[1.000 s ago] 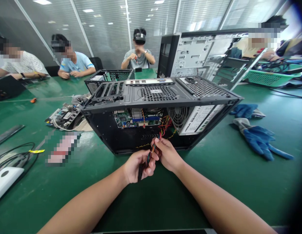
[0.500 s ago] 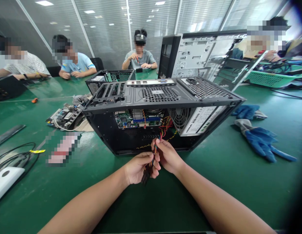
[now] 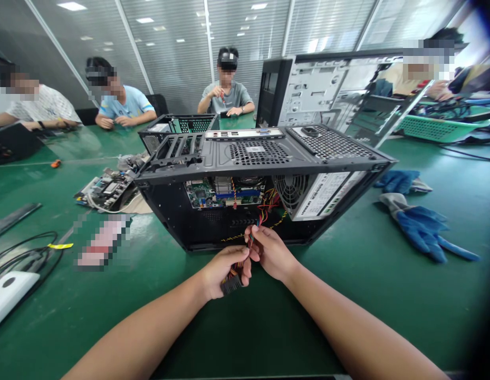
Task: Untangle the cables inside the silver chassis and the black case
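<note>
An open black computer case (image 3: 260,158) lies on its side on the green table (image 3: 347,295), showing a motherboard (image 3: 224,191) and a power supply (image 3: 316,195). A bundle of coloured wires (image 3: 264,211) runs out of the case toward me. My left hand (image 3: 221,272) is closed around the bundle's end, where a black connector (image 3: 231,285) sticks out below the fingers. My right hand (image 3: 270,250) pinches the same wires just above, right in front of the case opening.
Blue work gloves (image 3: 421,224) lie to the right. A loose circuit board (image 3: 106,187) and a white device (image 3: 9,290) with black cables sit on the left. Another open case (image 3: 332,89) stands behind. Several people sit at the far side of the table.
My left hand has slid slightly down the wire bundle and turned, so the black connector now shows below its fingers. My right hand stays pinched on the wires.
</note>
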A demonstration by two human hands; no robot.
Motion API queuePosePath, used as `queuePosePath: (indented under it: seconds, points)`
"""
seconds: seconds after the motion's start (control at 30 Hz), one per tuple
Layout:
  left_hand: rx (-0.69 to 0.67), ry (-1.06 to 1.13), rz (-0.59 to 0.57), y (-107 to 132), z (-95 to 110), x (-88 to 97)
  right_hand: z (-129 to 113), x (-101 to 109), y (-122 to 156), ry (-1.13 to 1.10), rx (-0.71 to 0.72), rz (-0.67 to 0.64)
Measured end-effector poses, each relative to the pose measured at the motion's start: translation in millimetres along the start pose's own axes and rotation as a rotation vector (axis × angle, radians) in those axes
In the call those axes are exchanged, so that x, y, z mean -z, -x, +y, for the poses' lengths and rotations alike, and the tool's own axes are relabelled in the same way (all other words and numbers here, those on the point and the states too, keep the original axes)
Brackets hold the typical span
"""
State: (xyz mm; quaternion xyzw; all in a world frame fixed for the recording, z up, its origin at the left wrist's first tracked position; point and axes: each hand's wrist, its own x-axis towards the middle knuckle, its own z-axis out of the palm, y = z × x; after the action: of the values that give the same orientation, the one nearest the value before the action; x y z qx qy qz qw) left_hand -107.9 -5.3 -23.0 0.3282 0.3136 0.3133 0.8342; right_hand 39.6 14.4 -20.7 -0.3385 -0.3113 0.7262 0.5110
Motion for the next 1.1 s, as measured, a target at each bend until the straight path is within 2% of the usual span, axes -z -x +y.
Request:
queuePosePath:
  seconds: [0.13, 0.43, 0.57, 0.73, 0.87, 1.1]
  points:
    - [0.081, 0.171, -0.125, 2, 5, 0.2, -4, -1, 2, -0.033, -0.027, -0.018]
    - [0.256, 0.298, -0.325, 1, 7, 2.1, -1, 1, 1, -0.040, -0.064, 0.031]
    - [0.251, 0.303, -0.302, 3, 6, -0.1, -1, 0, 2, -0.053, -0.071, 0.032]
    - [0.107, 0.293, -0.194, 2, -2, -1.7, 3, 2, -1, -0.060, -0.059, 0.016]
    - [0.112, 0.259, -0.122, 0, -6, -0.7, 4, 4, -3, -0.047, -0.067, -0.013]
    - [0.119, 0.349, -0.226, 2, 1, -1.5, 4, 4, -3, -0.065, -0.060, -0.003]
